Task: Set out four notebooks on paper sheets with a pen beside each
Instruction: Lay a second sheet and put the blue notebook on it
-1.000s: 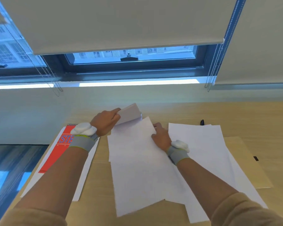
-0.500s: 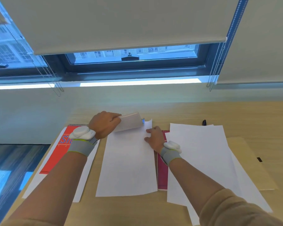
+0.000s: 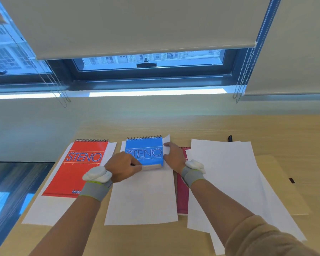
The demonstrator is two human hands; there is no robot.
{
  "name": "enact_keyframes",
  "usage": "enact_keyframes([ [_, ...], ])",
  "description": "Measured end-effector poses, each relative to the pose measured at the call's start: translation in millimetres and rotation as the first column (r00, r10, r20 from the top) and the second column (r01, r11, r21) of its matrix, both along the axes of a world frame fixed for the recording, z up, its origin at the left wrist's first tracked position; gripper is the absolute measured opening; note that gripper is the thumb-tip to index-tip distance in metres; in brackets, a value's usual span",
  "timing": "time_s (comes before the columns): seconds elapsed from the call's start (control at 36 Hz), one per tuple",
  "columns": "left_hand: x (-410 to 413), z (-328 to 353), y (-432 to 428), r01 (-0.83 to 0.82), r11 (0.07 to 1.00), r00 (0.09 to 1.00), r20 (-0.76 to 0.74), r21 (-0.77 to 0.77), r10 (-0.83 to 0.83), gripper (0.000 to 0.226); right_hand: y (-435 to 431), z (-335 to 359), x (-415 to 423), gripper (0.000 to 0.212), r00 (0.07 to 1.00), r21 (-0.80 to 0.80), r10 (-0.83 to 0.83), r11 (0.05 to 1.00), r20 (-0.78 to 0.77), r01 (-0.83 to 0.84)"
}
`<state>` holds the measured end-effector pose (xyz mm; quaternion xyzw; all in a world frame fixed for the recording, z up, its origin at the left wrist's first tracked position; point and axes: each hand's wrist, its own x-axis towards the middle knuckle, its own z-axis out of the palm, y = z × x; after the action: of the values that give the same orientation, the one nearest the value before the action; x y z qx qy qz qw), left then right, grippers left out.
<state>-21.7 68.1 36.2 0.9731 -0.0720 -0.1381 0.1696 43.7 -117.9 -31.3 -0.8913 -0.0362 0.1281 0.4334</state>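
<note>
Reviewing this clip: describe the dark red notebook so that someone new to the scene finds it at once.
On the wooden desk below the window, look just right of the centre paper sheet. The dark red notebook shows only as a narrow strip, mostly buried under loose sheets, unlike the fully visible red notebook and blue notebook.

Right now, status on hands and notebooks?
Left hand gripping blue notebook's near edge. Right hand on its sheet. Maroon notebook half buried under loose papers.

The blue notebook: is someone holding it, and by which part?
Yes. The left hand grips the blue notebook at its near edge; the right hand touches its right side.
</note>
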Motion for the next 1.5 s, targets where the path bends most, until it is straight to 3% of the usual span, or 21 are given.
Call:
enact_keyframes([
  [0.14, -11, -10, 0, -0.028, 1.0, 0.998, -0.057, -0.009, 0.027, 0.029, 2, -3, 0, 0.052, 1.0, -0.032, 0.002, 0.999, 0.016, -0.001],
  [0.28, -11, -10, 6, -0.056, 0.998, 0.998, -0.02, -0.04, 0.055, 0.026, 4, -8, 0, 0.055, 0.999, -0.068, -0.023, 0.997, 0.025, 0.025],
  [0.39, -12, -7, 9, -0.078, 0.994, 0.997, -0.016, -0.081, 0.077, 0.039, 6, -10, -1, 0.056, 0.997, -0.079, -0.062, 0.995, 0.034, 0.065],
  [0.5, -13, -7, 12, -0.101, 0.991, 0.995, -0.016, -0.091, 0.1, 0.024, 6, -12, -3, 0.057, 0.997, -0.058, -0.075, 0.995, 0.034, 0.077],
  [0.64, -17, -11, 7, -0.047, 0.999, 0.993, -0.111, -0.009, 0.046, 0.032, 3, -10, -6, 0.059, 0.997, -0.007, -0.064, 0.998, 0.044, 0.064],
  [0.86, -23, -23, 13, 0.056, 0.995, 0.978, -0.206, 0.088, -0.036, 0.047, 10, -13, -14, 0.058, 0.993, -0.103, 0.001, 0.995, 0.118, 0.011],
  [1.08, -28, -44, 24, 0.088, 0.996, 0.976, -0.195, -0.032, -0.092, 0.048, 4, -12, -25, 0.054, 0.961, -0.245, 0.057, 0.969, 0.272, 0.012],
  [1.14, -28, -45, 22, 0.06, 0.996, 0.978, -0.198, -0.067, -0.072, 0.057, -2, -12, -27, 0.052, 0.951, -0.291, 0.049, 0.956, 0.304, 0.044],
  [1.22, -27, -49, 18, -0.003, 0.996, 0.99, -0.14, -0.092, -0.01, 0.093, -13, -11, -30, 0.051, 0.949, -0.333, 0.027, 0.939, 0.315, 0.084],
  [1.28, -27, -54, 13, 0.003, 0.997, 0.998, -0.064, -0.072, -0.008, 0.105, -21, -10, -33, 0.05, 0.943, -0.331, -0.003, 0.936, 0.334, 0.12],
  [1.39, -31, -65, -3, -0.017, 0.996, 0.999, 0.028, -0.086, 0.019, 0.083, -38, -9, -41, 0.043, 0.922, -0.298, -0.063, 0.936, 0.381, 0.187],
  [1.5, -33, -78, -11, 0.046, 0.998, 0.996, 0.077, -0.038, -0.043, 0.107, -52, -11, -48, 0.044, 0.911, -0.301, -0.09, 0.927, 0.402, 0.224],
])
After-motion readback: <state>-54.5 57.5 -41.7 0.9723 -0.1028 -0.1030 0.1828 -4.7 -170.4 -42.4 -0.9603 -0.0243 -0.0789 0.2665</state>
